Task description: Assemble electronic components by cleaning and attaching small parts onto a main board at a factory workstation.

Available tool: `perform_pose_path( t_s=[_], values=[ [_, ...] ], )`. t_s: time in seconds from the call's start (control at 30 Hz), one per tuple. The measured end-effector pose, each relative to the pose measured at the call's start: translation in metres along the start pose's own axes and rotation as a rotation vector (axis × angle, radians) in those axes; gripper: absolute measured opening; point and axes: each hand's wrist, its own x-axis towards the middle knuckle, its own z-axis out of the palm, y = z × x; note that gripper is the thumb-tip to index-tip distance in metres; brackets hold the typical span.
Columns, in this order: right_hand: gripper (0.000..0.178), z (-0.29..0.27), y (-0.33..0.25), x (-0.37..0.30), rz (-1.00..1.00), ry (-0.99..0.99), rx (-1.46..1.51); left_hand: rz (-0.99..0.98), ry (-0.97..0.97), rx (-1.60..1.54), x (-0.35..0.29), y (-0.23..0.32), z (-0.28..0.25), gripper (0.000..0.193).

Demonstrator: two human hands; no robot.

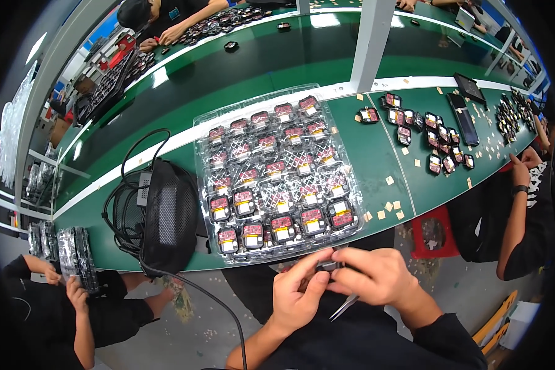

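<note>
Close to the table's front edge, my left hand (296, 297) pinches a small dark device case (328, 266) between thumb and fingers. My right hand (379, 275) is closed, its fingertips against that same case. Metal tweezers (344, 308) stick out below the right palm, tips pointing down and left. Fingers cover most of the case, so its inner side cannot be made out. Just beyond both hands lies a clear plastic tray (262, 254) with rows of square black cases (282, 228) showing red boards and white-and-yellow labels; a further clear sheet appears to cover the back rows.
A black mesh bag (169, 216) with cables stands left of the tray. Loose cases (438, 132), a black phone-like slab (462, 119) and small pale squares (389, 180) are scattered rightward. A grey post (371, 46) rises behind. Co-workers sit left, right and across the green conveyor (259, 65).
</note>
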Motion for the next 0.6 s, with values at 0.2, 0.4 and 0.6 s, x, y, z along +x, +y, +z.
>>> perform_pose_path(
  t_s=[0.2,0.4,0.6],
  values=[
    [0.025,0.016,-0.005,-0.003,-0.022,0.044,0.072,-0.078,0.046,0.189,-0.008,0.001,-0.013,0.028],
    [0.043,0.015,0.003,0.000,0.101,0.018,0.621,-0.139,-0.222,-0.629,-0.014,-0.019,-0.030,0.056],
    [0.056,0.012,-0.007,0.003,0.216,-0.077,0.659,-0.241,-0.134,-0.755,-0.015,-0.005,-0.025,0.064]
  ],
)
